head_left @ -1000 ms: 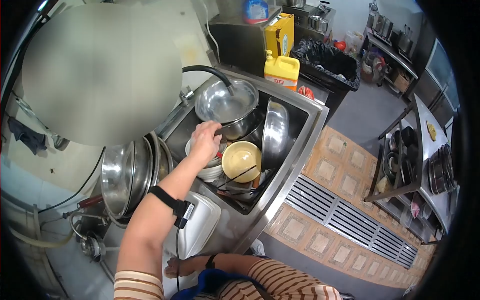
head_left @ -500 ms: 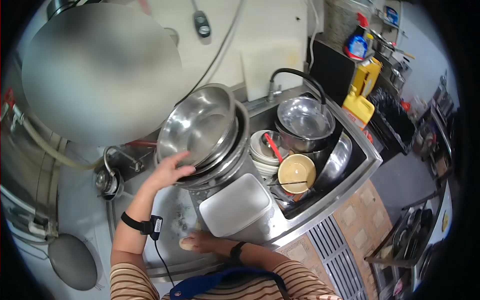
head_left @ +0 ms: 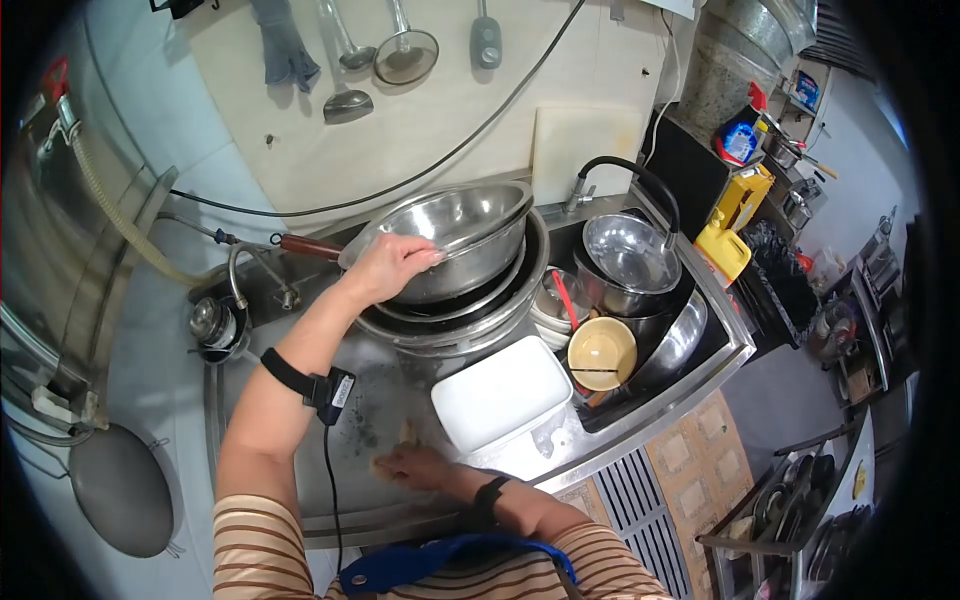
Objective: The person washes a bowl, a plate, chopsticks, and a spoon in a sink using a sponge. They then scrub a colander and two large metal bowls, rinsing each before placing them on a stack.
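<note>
My left hand point(head_left: 395, 266) grips the near rim of the uppermost stainless steel bowl point(head_left: 475, 212), thumb and fingers pinched over its edge. That bowl sits on a stack of metal basins point(head_left: 535, 285), the lower ones partly hidden beneath it. Low over the wet steel worktop point(head_left: 335, 460), my right hand point(head_left: 418, 468) is closed, pressing a small pale thing point(head_left: 381, 469) to the surface; it is mostly covered and too small to name. A white rectangular tub point(head_left: 503, 392) lies to the right of that hand, near the stack.
At right, the sink point(head_left: 590, 425) holds a yellow bowl point(head_left: 603, 352), white bowls, a red-handled utensil point(head_left: 564, 298) and metal bowls point(head_left: 632, 252) under a black tap point(head_left: 640, 170). Ladles point(head_left: 348, 105) hang on the wall. A strainer point(head_left: 122, 490) is at left.
The view has shifted, uncovering the wall with hanging ladles. The top bowl now sits flatter, its rim held by my left hand. My right hand stays low on the worktop.
</note>
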A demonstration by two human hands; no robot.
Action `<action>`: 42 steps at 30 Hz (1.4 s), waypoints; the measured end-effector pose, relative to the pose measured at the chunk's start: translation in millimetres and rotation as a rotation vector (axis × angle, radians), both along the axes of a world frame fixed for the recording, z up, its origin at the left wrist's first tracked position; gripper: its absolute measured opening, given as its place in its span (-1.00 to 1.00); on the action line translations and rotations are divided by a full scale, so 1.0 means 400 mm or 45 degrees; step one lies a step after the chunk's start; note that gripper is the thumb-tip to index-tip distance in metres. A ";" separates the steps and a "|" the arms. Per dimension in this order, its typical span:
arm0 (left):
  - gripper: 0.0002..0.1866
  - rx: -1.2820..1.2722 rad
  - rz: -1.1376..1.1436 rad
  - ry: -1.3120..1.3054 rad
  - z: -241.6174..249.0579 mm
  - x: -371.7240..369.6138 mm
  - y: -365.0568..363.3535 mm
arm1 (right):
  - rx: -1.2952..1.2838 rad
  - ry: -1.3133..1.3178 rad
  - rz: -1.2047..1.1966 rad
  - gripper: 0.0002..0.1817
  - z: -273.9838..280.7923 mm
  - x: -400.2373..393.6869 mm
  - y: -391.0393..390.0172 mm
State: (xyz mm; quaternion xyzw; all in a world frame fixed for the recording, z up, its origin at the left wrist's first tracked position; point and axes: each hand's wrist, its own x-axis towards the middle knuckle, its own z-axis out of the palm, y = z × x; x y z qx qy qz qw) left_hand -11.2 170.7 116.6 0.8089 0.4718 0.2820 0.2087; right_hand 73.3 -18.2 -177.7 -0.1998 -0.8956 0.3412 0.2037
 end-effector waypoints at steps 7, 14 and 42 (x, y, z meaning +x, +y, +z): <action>-0.88 0.746 0.465 0.004 0.033 -0.009 0.104 | -0.012 -0.128 -0.078 -0.54 0.036 -0.003 -0.002; -0.87 1.144 0.652 -0.678 0.192 -0.176 -0.030 | 0.034 -0.120 -0.079 -0.47 0.042 0.003 -0.007; -0.61 0.694 -0.246 0.430 -0.618 -0.543 -0.469 | -0.217 0.310 -0.987 -0.52 0.138 -0.286 0.156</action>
